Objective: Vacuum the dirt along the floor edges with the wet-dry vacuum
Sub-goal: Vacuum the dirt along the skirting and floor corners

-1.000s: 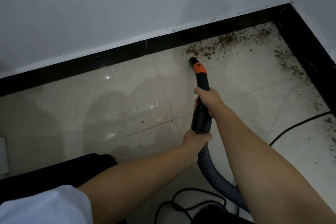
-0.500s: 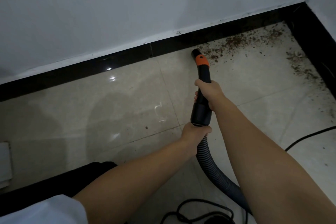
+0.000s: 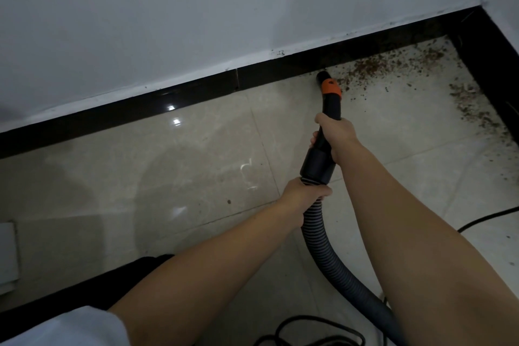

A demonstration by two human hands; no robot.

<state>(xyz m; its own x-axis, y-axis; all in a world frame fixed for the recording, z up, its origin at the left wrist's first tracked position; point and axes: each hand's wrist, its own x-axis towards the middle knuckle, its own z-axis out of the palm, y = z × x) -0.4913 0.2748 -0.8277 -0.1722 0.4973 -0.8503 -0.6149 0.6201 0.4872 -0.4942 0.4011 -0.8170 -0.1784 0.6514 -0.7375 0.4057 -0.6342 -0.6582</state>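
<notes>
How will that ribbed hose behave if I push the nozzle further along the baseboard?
The ribbed hose already curves behind the left hand, so it probably flexes and trails. The nozzle looks rigid and should track straight. The hose may drag onto the cord.

The wall point(image 3: 168, 22) fills the upper part of the frame, and the skirting point(image 3: 140, 107) runs below it from the left edge up to the corner at upper right, then down the right edge, with the floor point(image 3: 168, 177) spreading beneath. The nozzle point(image 3: 327, 93) sits upper centre, its tip just beside the skirting and at the left end of the dirt point(image 3: 393, 64), which lies along the skirting toward the corner and down the right side. The right hand point(image 3: 335, 135) holds the nozzle below its tip, the left hand point(image 3: 304, 195) holds the hose point(image 3: 331, 261) just beneath, the hose running to the lower right, with a cable point(image 3: 486, 216) at the right edge.
</notes>
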